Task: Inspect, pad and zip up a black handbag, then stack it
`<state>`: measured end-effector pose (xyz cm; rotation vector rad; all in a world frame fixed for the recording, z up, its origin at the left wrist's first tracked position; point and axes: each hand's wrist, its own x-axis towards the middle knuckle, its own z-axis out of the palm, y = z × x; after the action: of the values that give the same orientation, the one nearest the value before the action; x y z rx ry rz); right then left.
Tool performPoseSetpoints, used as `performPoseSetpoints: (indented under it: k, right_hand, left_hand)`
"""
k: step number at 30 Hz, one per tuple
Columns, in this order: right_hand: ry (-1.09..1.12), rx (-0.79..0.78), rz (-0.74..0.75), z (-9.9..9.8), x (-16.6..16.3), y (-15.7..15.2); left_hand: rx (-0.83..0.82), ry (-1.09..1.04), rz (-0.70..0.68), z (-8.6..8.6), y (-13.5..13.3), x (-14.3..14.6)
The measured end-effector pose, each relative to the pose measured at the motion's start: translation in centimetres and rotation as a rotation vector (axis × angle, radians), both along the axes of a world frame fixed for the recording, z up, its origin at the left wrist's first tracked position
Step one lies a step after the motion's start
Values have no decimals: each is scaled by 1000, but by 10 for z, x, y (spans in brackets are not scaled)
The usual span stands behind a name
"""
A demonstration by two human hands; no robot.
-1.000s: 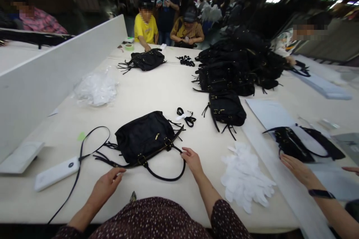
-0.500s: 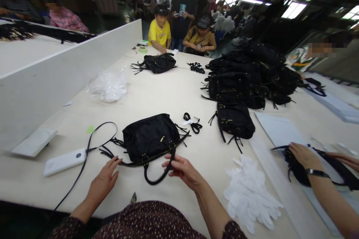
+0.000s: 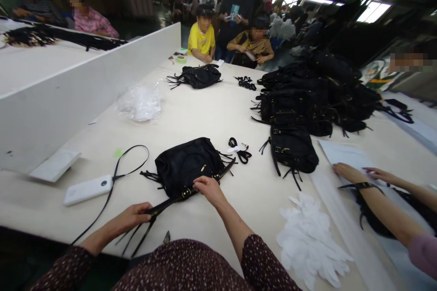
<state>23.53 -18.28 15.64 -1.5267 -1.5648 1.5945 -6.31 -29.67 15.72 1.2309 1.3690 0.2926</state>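
Black bag (image 3: 187,163) ahead of both hands. Left hand (image 3: 134,216) grips its strap (image 3: 165,204); right hand (image 3: 210,191) at near edge, grip unclear.

A soft black bag (image 3: 184,163) lies flat on the near part of the table (image 3: 201,113), slanted so its right end sits farther off. Gold-coloured buckles (image 3: 186,193) mark its near edge, dark tassels (image 3: 150,175) trail from both ends, and a narrow strip (image 3: 165,205) stretches near-left.
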Motion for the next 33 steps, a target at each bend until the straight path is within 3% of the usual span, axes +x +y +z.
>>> performPoseSetpoints:
  k: [2, 5, 10, 17, 26, 30, 33]
  right_hand:
    - [37, -9, 71, 4, -4, -18]
    - [94, 29, 172, 8, -12, -45]
    - [124, 82, 236, 10, -21, -76]
    - [87, 52, 232, 9, -32, -94]
    - [-93, 172, 202, 9, -47, -96]
    - [-219, 278, 276, 11, -42, -95]
    - [-246, 341, 336, 8, -38, -97]
  left_hand:
    - [-129, -196, 89, -3, -10, 10]
    - [-249, -310, 222, -14, -21, 26]
    - [-270, -453, 398, -27, -29, 39]
    - [-242, -392, 490, -17, -33, 48]
    - [-265, -360, 485, -5, -41, 53]
    - [-340, -260, 382, 1, -39, 57]
    - [-284, -89, 259, 1, -33, 67]
